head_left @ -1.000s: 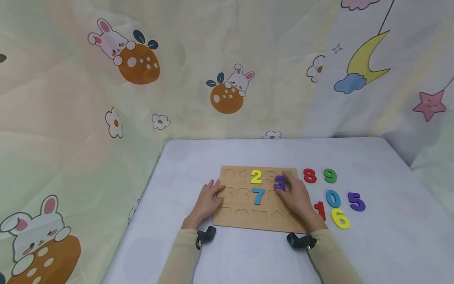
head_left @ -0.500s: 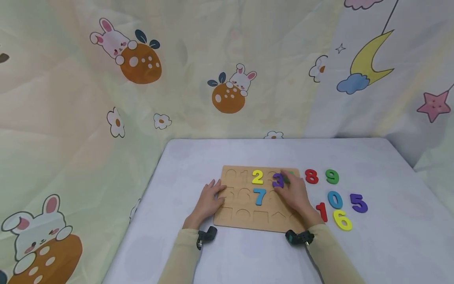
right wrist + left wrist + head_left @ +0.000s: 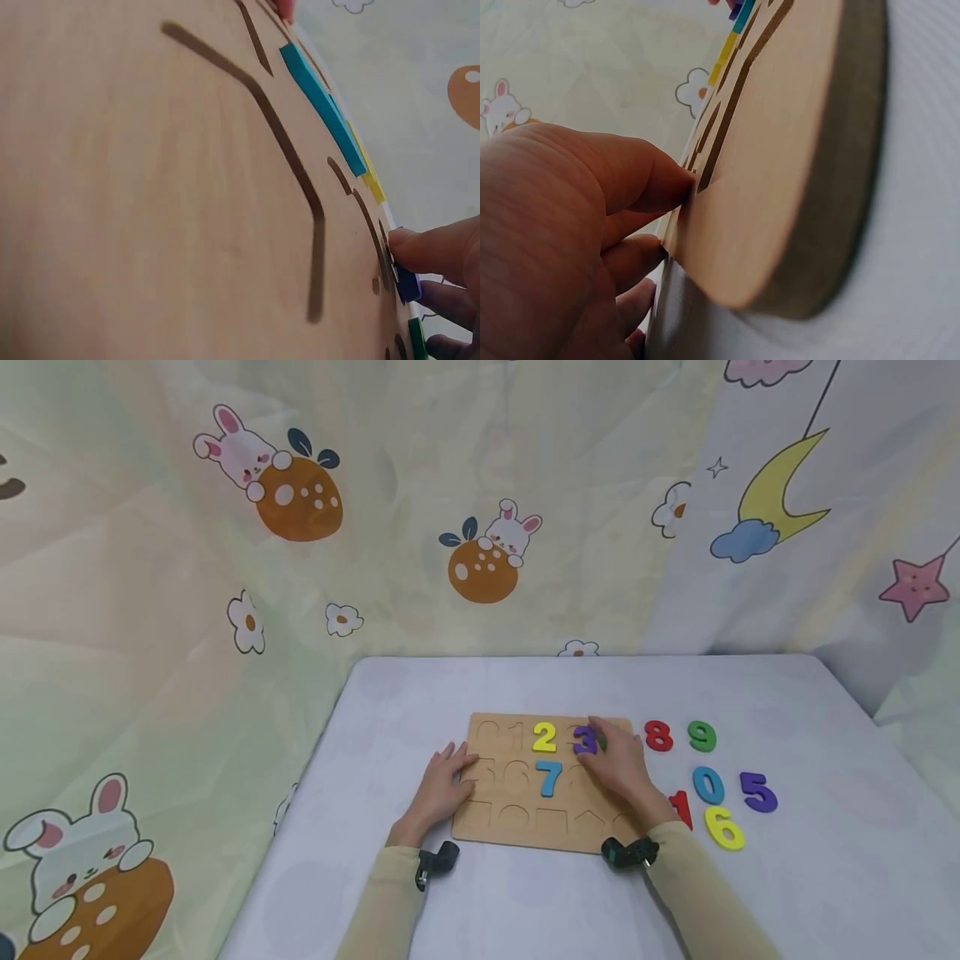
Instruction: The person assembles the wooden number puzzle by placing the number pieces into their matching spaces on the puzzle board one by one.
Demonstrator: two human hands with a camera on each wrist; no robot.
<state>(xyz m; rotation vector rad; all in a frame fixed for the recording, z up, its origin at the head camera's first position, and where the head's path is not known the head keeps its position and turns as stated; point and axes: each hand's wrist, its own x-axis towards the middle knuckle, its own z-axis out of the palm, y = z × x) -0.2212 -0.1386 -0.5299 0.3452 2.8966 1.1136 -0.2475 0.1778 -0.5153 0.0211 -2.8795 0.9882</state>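
We note the right hand [image 3: 621,764] pinching a purple numeral-3 piece [image 3: 583,741], finger gap closed to its width, toward one o'clock on the tan wooden board [image 3: 510,797]; whether seated, we cannot tell. Left hand [image 3: 438,787]: fingers loosely extended, touching the board's nine-o'clock edge.

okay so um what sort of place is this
Probably a small play or learning corner, perhaps a staged one: a cartoon-print backdrop with rabbits and a moon behind a white-covered table, and on it a wooden number board with brightly coloured number pieces.
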